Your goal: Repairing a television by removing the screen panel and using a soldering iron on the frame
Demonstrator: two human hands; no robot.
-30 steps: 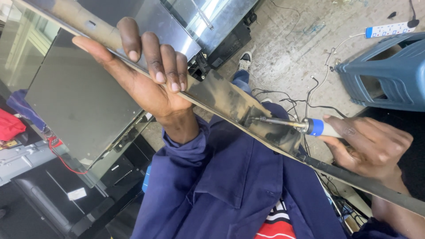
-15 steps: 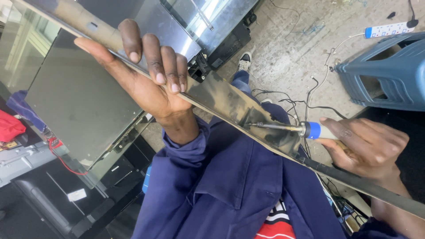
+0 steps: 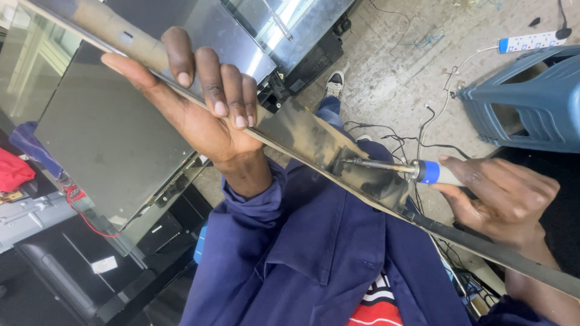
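Left hand (image 3: pixel 205 115) has its grip wrapped over the edge of a long metal strip (image 3: pixel 308 136), fingers curled on top and thumb stretched along it, while the right hand (image 3: pixel 504 196) is closed round the blue-collared handle of a soldering iron (image 3: pixel 396 167) whose tip touches the strip's scorched middle. The strip runs slantwise across the lap of a blue coverall (image 3: pixel 314 253) (big grey panel (image 3: pixel 103 139) behind it), and the blue plastic crate (image 3: pixel 531 99) on the floor looks hollow, contents not visible. Versus half a second ago the iron sits a touch higher on the strip, hands otherwise the same.
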